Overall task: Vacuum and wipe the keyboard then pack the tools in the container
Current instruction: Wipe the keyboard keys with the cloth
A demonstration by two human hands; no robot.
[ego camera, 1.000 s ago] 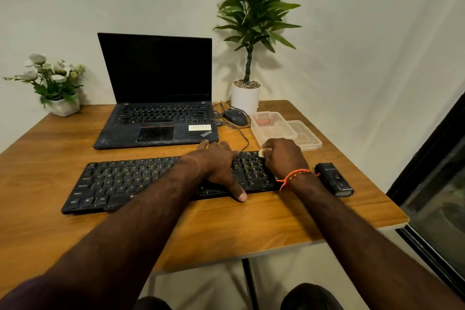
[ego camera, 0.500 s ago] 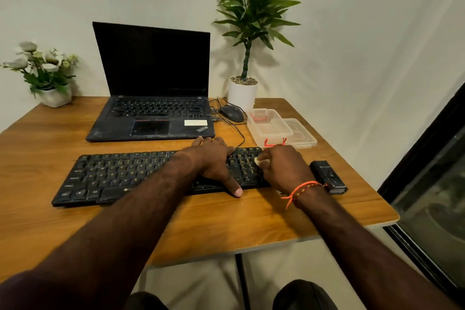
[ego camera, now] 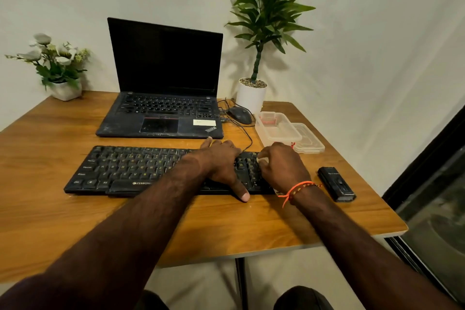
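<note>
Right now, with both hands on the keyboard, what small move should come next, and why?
Probably draw the right hand, which pinches something pale, leftward across the keys. It sits at the right end of the keyboard, most keys lie to its left, and the left hand rests flat on the keyboard, steadying it.

Head camera looks down, close over table (ego camera: 276, 229)

Wooden table (ego camera: 75, 221) on a dark leg (ego camera: 241, 282); plain white walls (ego camera: 377, 45); dark-framed glass panel (ego camera: 437, 214) at right.
</note>
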